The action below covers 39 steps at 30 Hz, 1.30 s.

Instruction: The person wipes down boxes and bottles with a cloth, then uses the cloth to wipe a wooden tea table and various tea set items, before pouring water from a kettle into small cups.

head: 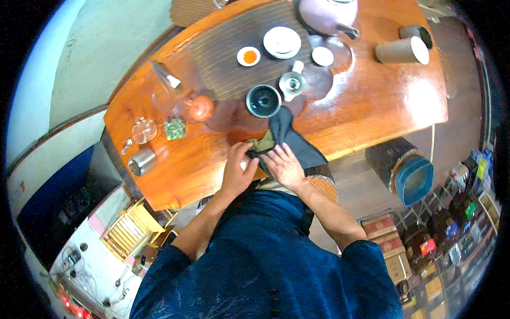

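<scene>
A dark cloth [305, 147] with an olive-green part [265, 141] lies bunched at the table's near edge, one corner hanging over it. My right hand [285, 167] rests palm down on the cloth, fingers slightly spread. At the cloth's left side, my left hand [239, 167] touches it with its fingertips, thumb apart from the fingers; whether it pinches the fabric is unclear. Just beyond the cloth stands a dark-glazed bowl [263, 101] with liquid inside. Right of the bowl is a small pouring vessel [293, 84] with a white handle.
The wooden table [191, 175] also holds an orange clay teapot [200, 108], a green ornament [174, 129], a glass vessel [144, 130], a metal cup [142, 162], a cup of amber liquid [248, 56], a lidded white bowl [282, 42] and a pink kettle [328, 16]. A lined bin [414, 179] stands right.
</scene>
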### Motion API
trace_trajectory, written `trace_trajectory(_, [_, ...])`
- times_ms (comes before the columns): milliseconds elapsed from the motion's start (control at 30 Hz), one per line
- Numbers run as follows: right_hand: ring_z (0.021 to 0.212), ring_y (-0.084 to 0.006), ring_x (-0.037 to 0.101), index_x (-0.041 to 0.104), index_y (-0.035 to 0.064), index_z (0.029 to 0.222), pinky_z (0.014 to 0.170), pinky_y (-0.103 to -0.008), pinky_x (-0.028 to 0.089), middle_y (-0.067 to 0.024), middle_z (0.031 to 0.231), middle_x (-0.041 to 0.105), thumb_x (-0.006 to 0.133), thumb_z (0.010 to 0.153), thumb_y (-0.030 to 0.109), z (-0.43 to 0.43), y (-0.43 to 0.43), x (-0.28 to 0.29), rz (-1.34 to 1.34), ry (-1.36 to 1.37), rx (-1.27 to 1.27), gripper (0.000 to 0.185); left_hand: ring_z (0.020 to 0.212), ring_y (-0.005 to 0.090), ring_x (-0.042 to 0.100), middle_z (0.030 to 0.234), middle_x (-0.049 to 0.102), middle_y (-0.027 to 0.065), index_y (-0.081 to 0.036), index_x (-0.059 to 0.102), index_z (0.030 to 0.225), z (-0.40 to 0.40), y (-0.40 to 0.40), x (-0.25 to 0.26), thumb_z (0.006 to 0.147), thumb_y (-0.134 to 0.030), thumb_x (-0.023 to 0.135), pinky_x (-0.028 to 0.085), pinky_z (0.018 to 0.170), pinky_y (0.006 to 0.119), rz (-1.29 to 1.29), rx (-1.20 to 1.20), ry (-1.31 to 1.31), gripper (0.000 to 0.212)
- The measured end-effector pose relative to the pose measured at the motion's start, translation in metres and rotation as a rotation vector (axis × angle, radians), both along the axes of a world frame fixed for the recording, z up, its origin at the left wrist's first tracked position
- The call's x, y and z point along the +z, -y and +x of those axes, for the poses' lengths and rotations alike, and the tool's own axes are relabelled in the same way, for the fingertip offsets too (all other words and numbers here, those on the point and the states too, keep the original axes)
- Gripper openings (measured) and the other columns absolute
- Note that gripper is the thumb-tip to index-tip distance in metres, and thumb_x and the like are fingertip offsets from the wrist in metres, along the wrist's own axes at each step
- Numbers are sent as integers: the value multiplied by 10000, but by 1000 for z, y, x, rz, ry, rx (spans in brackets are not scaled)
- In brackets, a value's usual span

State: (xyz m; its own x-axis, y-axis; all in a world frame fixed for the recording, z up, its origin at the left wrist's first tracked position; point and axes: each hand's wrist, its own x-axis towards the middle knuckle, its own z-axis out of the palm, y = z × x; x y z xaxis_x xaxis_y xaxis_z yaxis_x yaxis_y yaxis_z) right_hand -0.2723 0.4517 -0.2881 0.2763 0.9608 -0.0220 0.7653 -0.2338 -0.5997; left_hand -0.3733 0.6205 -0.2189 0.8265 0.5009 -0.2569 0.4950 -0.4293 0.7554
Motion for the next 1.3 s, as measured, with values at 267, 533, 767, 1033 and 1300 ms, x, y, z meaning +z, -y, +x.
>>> trace_trajectory(267, [1093,-275,610,609,47,1203,1022,-402,437,-127,1148,649,517,930,123,-35,-108,11,45,-510,-48,298,1013,365,600,1104,623,228,44,504,1330,22,-233,-11,880,-410,672,473,933,424,295,537,-239,661])
trace_trajectory(533, [1202,-251,555,529,33,1320,1067,-412,427,-146,1301,574,495,1019,361,40,-178,126,222,-1638,-660,447,1075,447,608,1172,577,308,54,452,1219,68,-317,-80,848,-445,675,485,957,490,404,525,-454,660])
trace_trajectory(767, [1148,-276,587,532,5,1323,979,-372,456,-214,1275,587,637,925,249,115,-359,87,271,-427,-472,480,832,336,678,879,651,203,20,446,1221,-7,-315,-65,888,-192,607,543,771,455,60,771,-106,426])
trace_trajectory(1033, [1056,-372,573,600,108,1164,940,-485,463,-182,1095,605,578,808,141,41,-456,-33,-26,184,-208,358,570,110,502,727,518,28,-47,442,1337,-79,-219,48,981,-86,497,440,497,255,-724,1025,510,363])
trace_trajectory(1300, [1043,-365,615,707,145,1001,910,-429,486,-164,1062,645,587,782,147,11,-448,6,-326,-118,330,250,672,113,470,847,519,34,0,477,1274,-60,-279,6,967,-151,473,395,615,273,-533,895,292,342])
